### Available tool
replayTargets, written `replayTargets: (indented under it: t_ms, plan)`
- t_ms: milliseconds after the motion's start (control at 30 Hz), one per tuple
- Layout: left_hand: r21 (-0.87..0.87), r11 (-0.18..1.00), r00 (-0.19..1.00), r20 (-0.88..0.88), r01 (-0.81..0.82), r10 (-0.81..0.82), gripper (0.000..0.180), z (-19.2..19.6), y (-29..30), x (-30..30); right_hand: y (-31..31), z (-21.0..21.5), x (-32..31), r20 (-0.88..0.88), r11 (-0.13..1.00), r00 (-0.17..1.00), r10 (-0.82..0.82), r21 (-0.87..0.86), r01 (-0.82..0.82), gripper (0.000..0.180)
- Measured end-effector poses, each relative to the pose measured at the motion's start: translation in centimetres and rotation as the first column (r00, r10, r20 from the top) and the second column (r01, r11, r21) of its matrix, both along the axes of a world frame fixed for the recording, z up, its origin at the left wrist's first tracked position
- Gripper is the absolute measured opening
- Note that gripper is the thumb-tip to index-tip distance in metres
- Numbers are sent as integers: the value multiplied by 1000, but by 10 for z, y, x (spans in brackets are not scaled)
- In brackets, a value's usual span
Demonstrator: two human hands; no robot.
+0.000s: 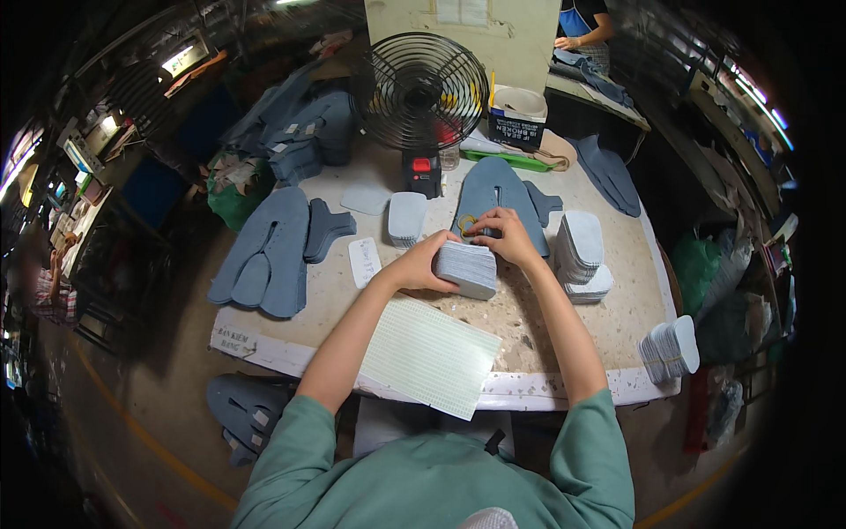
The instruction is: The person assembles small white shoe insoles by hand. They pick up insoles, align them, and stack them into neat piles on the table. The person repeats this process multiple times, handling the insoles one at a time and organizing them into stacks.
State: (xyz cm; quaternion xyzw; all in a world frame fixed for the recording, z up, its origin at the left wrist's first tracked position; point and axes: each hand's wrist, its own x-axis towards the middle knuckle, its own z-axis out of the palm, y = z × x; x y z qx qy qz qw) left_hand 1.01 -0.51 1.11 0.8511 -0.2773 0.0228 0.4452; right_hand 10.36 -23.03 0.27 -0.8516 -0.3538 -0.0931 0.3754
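My left hand is wrapped round the left end of a thick stack of light grey fabric pieces, tilted above the table. Between the fingers of my right hand is a yellow rubber band, close behind the stack. Beyond that hand lies a blue-grey cut shoe-upper piece with a slit. A neat pile of pale rounded pieces stands left of the stack. On the right are taller piles of the same kind of pieces.
A black fan stands at the back, beside a black-and-white tub. More blue-grey upper pieces lie at the left. A printed sheet overhangs the front edge; a banded bundle sits at the right corner. Another person works beyond.
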Motion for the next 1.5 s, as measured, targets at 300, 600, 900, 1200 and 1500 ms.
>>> replayTargets:
  t_ms: [300, 600, 900, 1200, 1500]
  plan:
    - [54, 998, 992, -120, -19, 26, 72, 9, 0, -4, 6, 7, 19, 18, 998, 999, 34, -44, -33, 10]
    - [-800, 452, 848, -506, -393, -157, 70, 5, -11, -3, 5, 18, 14, -558, 643, 773, 301, 717, 268, 21]
    - [-890, 41, 697, -383, -454, -606, 79, -5, -16, -3, 34, -2, -5, -345, 324, 505, 791, 937, 132, 58]
    - [-630, 631, 710, -683, -453, -173, 72, 11, 0, -6, 27, 76, -35, -270, 736, 805, 528, 619, -275, 97]
    - [-790, -103, 783, -567, -605, -256, 45, 19, 17, 8, 27, 91, -60, -100, 591, 739, 666, 675, -441, 59]
